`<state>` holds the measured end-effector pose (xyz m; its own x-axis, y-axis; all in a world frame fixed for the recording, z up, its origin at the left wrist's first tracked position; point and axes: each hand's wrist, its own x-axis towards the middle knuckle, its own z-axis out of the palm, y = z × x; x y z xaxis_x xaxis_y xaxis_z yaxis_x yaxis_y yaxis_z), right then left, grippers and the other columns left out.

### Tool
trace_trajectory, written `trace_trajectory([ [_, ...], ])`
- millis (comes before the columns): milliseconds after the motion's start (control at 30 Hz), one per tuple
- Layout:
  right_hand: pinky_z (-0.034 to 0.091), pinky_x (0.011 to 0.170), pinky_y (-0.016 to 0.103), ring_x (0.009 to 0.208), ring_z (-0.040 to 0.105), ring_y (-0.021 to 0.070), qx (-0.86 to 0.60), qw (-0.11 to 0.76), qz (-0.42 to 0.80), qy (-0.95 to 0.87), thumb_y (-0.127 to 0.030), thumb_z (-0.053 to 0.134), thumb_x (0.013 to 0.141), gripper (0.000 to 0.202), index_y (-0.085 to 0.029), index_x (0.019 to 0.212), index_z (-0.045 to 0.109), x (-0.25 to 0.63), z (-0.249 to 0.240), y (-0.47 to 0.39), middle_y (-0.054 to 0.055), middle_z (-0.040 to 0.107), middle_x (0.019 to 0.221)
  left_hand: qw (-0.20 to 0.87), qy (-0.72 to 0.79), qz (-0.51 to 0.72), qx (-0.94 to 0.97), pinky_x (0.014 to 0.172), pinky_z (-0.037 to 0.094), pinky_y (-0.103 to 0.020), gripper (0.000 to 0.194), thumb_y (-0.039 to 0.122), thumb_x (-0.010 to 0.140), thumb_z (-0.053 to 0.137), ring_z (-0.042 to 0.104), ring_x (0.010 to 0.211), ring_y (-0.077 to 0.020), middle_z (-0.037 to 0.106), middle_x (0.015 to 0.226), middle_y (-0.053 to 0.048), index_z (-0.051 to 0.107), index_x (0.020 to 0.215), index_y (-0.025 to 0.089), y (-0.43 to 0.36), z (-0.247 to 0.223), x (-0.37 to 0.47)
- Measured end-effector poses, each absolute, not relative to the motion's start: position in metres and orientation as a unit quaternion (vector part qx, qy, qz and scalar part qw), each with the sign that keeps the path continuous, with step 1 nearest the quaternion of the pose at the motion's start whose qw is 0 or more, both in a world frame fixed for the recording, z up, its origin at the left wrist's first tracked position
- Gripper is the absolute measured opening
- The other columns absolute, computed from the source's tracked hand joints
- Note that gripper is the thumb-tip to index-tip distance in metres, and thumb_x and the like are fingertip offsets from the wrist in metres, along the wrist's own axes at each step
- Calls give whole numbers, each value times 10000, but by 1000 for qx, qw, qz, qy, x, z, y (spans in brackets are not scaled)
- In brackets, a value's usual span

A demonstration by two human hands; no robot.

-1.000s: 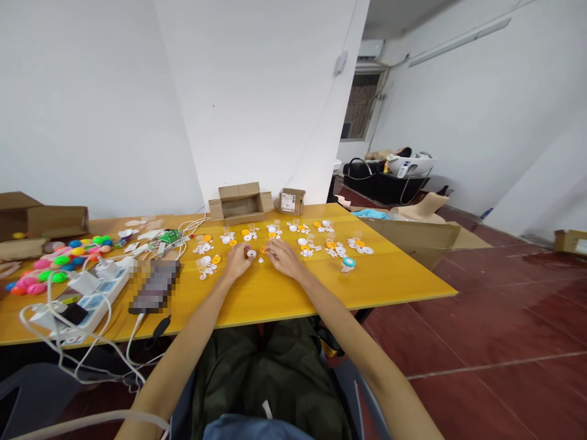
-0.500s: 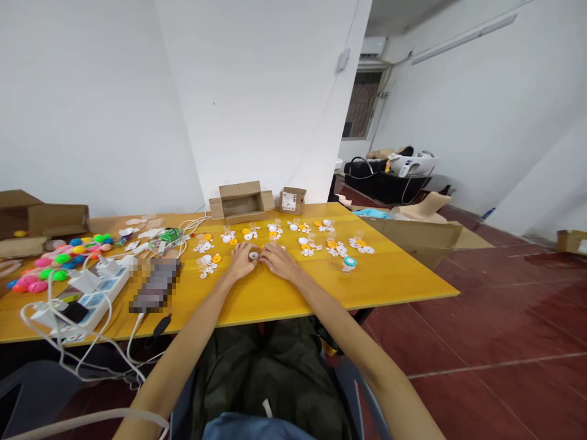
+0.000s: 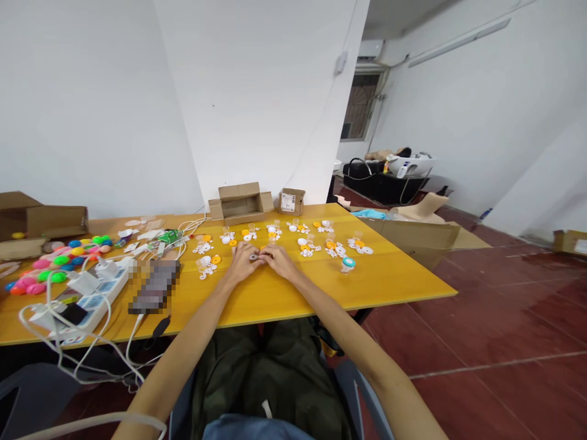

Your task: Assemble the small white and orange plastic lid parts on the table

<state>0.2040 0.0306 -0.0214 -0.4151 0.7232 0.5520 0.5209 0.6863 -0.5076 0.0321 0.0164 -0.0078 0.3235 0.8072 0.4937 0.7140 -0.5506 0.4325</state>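
Over the middle of the yellow table (image 3: 321, 284), my left hand (image 3: 242, 261) is closed around a small round white part (image 3: 253, 257) with a dark centre. My right hand (image 3: 275, 260) meets it from the right, fingertips pinched together at the part's edge; whether it grips the part too is hidden. Small groups of white discs, orange discs and clear cups lie around both hands, such as an orange disc (image 3: 216, 260) left of my left hand. A clear cup with a teal ring (image 3: 348, 262) stands to the right.
A power strip (image 3: 103, 293) with white cables and a blurred phone (image 3: 158, 284) lie at the left, beside colourful balls (image 3: 59, 260). An open cardboard box (image 3: 241, 205) and a smaller box (image 3: 291, 201) stand at the back edge. A large carton (image 3: 408, 238) is beyond the table's right side.
My right fingertips have moved left and now meet my left hand at the white part, which is more covered than before. The view has shifted slightly.
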Motion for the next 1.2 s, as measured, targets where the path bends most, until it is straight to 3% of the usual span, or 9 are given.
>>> trace_trajectory([
  [333, 481, 785, 270, 787, 654, 170, -400, 383, 163, -817, -158, 606, 907, 180, -217, 808, 744, 205, -18, 28, 17, 744, 824, 60, 468, 342, 812, 954, 370, -430, 111, 299, 858, 658, 568, 1035, -274, 725, 833, -34, 746, 792, 281, 15, -7, 32],
  [667, 489, 774, 274, 862, 682, 187, -437, 406, 106, -795, -183, 593, 926, 157, -224, 857, 727, 212, -18, 29, 46, 762, 917, 51, 467, 340, 814, 977, 381, -446, 126, 324, 870, 644, 578, 1046, -289, 734, 847, -50, 755, 828, 280, 15, -5, 32],
  [1200, 471, 704, 282, 887, 686, 221, -512, 317, 42, -797, -243, 621, 921, 127, -246, 879, 741, 238, -11, 32, 68, 753, 949, 91, 474, 345, 805, 988, 466, -420, 128, 299, 824, 693, 604, 1020, -263, 649, 992, -60, 771, 922, 268, 27, -17, 29],
])
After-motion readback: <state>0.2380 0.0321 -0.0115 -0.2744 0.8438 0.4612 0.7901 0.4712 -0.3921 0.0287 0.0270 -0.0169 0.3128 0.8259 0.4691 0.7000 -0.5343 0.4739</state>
